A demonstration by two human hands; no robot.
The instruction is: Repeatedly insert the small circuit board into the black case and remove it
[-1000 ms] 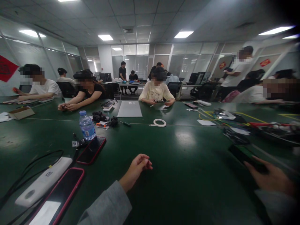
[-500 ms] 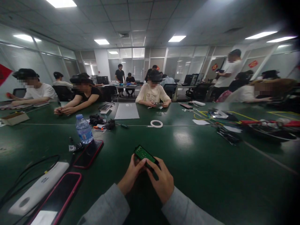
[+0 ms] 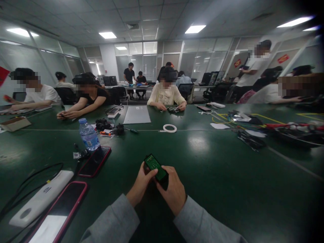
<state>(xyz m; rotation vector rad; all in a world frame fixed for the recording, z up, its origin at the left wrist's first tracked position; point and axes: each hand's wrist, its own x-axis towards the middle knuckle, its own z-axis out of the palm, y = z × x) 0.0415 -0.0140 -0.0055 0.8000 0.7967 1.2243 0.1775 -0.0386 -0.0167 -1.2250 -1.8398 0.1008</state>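
A small green circuit board in a black frame (image 3: 155,165) is held over the table in front of me, tilted with its green face up. My left hand (image 3: 142,180) grips its left side, the thumb lying on the green face. My right hand (image 3: 173,187) closes round the lower right edge, with the fingers along the side and the thumb near the bottom corner. The underside of the board and the fingertips beneath it are hidden.
Left of my hands lie two red-edged phones (image 3: 95,161), a white power bank (image 3: 42,199) with black cables and a water bottle (image 3: 89,135). Ahead are a tape roll (image 3: 169,128) and a grey-white panel (image 3: 137,114). Cables and tools (image 3: 250,140) lie right. Several people sit around the table.
My right hand has shifted its hold from across the board's face to its lower right side, so more of the green face shows. The left thumb stays on it. My view has tilted slightly downward.
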